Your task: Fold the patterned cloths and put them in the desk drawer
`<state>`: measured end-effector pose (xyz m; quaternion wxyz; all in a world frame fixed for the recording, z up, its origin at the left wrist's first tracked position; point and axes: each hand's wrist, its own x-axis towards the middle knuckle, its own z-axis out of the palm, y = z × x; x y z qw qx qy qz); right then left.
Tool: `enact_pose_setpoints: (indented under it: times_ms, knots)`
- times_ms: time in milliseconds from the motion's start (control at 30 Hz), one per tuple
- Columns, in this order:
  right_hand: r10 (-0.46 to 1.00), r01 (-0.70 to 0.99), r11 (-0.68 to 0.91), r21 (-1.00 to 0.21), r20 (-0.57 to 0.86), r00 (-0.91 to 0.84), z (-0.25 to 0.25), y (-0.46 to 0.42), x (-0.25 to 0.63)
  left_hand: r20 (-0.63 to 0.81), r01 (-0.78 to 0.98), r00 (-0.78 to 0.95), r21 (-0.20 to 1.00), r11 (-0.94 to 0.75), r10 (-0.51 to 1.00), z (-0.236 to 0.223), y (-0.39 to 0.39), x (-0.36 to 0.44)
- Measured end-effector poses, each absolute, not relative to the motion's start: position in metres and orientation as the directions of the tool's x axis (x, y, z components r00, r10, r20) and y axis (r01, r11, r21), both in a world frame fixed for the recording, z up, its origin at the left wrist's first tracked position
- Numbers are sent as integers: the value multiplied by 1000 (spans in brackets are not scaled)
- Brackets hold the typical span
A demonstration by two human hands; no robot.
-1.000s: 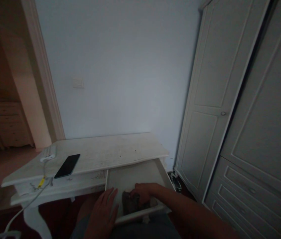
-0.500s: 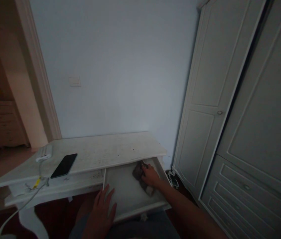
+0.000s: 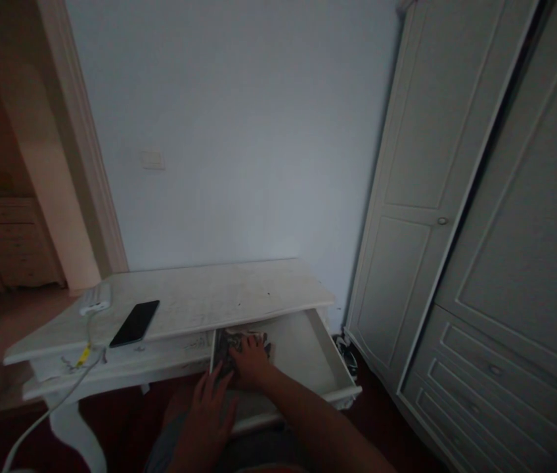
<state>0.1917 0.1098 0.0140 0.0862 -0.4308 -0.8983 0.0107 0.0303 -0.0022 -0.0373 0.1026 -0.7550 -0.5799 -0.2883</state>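
Observation:
A white drawer (image 3: pixel 303 348) stands pulled out of the white desk, above my lap. In its left part lies a crumpled, dark grey patterned cloth (image 3: pixel 225 343). My right hand (image 3: pixel 253 365) is on the cloth and grips it against the drawer bottom, hiding part of it. Beside it, at the drawer's left front corner, rests my left hand (image 3: pixel 207 410), fingers spread and holding nothing.
On the white desk top (image 3: pixel 209 289) lie a black phone (image 3: pixel 134 323) and a white power strip (image 3: pixel 96 299), whose cable hangs over the front. A white wardrobe (image 3: pixel 397 263) stands to the right. Dark shoes (image 3: pixel 346 355) are on the floor between.
My right hand has swept the cloth from the right part of the drawer across to its left side. My left hand has stayed near the drawer's left front corner.

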Motion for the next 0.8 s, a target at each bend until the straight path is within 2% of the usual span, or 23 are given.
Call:
enact_pose_setpoints:
  times_ms: [133,233,333,400,467,533,633,800]
  knots:
    - [704,703,710,-55,107,-702,20,108,194,523,929,147,218,-299,840,-28,-5,32]
    - [586,583,810,-69,28,-810,25,107,200,491,928,134,242,-282,861,-26,-5,33]
    - [415,428,896,-116,-122,-902,29,108,217,496,938,108,236,-254,861,-30,-5,33]
    - [378,424,894,-144,-264,-887,34,110,238,528,941,121,208,-266,841,-35,-4,32]
    - [470,555,817,-155,-379,-797,42,114,268,563,936,154,180,-302,812,-39,-2,31]
    - [641,733,661,-160,-389,-662,52,119,300,592,932,165,168,-322,789,-42,-1,31]
    - [861,894,417,-163,-245,-446,64,128,335,607,931,144,185,-315,781,-43,-1,32]
    - [977,953,209,-219,6,-213,60,134,299,601,926,128,213,-313,789,-47,2,33]
